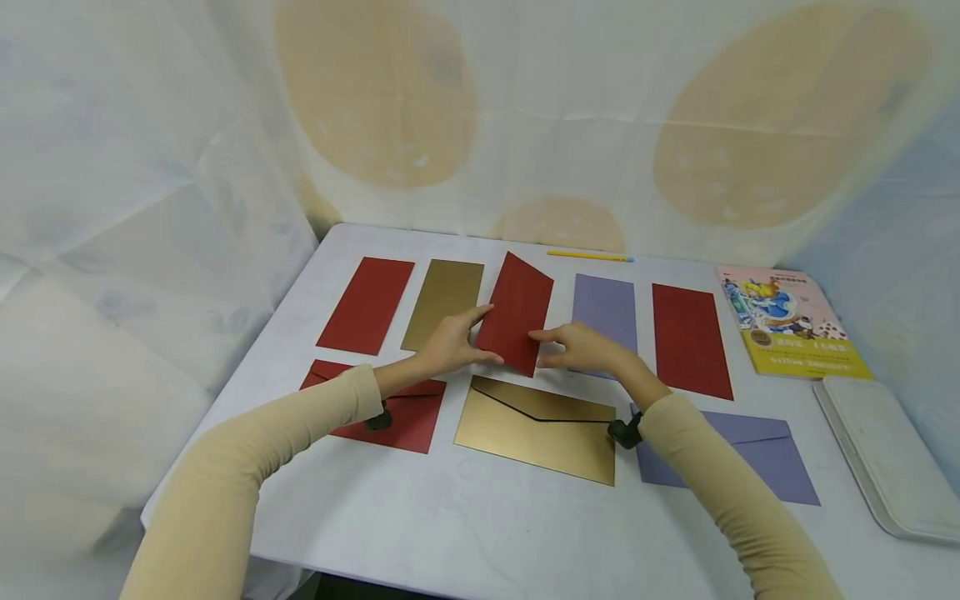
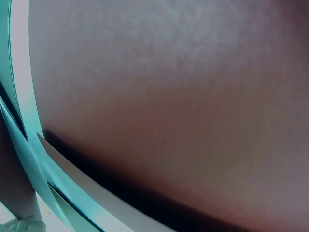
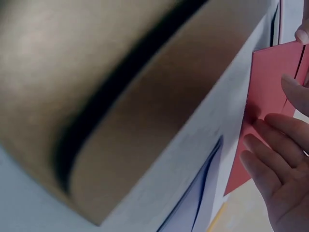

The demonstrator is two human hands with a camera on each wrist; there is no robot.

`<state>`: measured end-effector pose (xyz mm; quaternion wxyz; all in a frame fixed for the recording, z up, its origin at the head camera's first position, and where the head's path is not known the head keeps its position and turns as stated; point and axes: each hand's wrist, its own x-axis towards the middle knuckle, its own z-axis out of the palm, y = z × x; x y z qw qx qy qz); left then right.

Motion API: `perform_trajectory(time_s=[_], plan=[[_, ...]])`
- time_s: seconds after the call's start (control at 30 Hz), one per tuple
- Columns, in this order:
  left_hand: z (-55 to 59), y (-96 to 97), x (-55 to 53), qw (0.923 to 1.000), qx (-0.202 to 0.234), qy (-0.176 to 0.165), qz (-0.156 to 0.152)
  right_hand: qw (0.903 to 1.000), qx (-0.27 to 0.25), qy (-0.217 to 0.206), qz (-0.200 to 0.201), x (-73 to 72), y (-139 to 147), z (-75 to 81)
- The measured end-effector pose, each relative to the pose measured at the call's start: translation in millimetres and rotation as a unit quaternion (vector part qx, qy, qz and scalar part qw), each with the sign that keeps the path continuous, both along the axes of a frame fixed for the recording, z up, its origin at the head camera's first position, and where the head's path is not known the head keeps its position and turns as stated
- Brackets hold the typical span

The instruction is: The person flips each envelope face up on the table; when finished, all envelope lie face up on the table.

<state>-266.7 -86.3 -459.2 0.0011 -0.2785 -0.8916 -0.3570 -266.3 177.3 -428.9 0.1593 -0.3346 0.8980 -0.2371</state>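
Observation:
In the head view a red envelope (image 1: pixel 517 312) is tilted up off the table near the middle. My left hand (image 1: pixel 453 342) grips its left side, with the thumb low and the index finger higher. Beside its right edge is my right hand (image 1: pixel 581 346), index fingertip against the envelope's face. From the right wrist, the right hand's loosely spread fingers (image 3: pixel 273 140) lie at the same red envelope (image 3: pixel 270 72), and a fingertip of the other hand shows at its far edge. Just below the hands lies a gold envelope (image 1: pixel 540 446) with a dark-edged flap. A blurred close surface fills most of the left wrist view.
Flat on the white table (image 1: pixel 450 525) are more envelopes: red (image 1: pixel 367 304), gold (image 1: pixel 444 300), purple (image 1: pixel 603 304) and another red (image 1: pixel 690 337). A yellow pencil (image 1: pixel 588 256) lies at the back. To the right are a book (image 1: pixel 795 321) and a white case (image 1: pixel 892 454).

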Motion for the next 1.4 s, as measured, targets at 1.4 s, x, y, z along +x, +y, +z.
perform_trajectory(time_s=[1.4], plan=[[3.8, 17.8, -6.3, 0.9620, -0.235, 0.041, -0.132, 0.9965, 0.049, 0.067, -0.011, 6.0, 6, -6.0]])
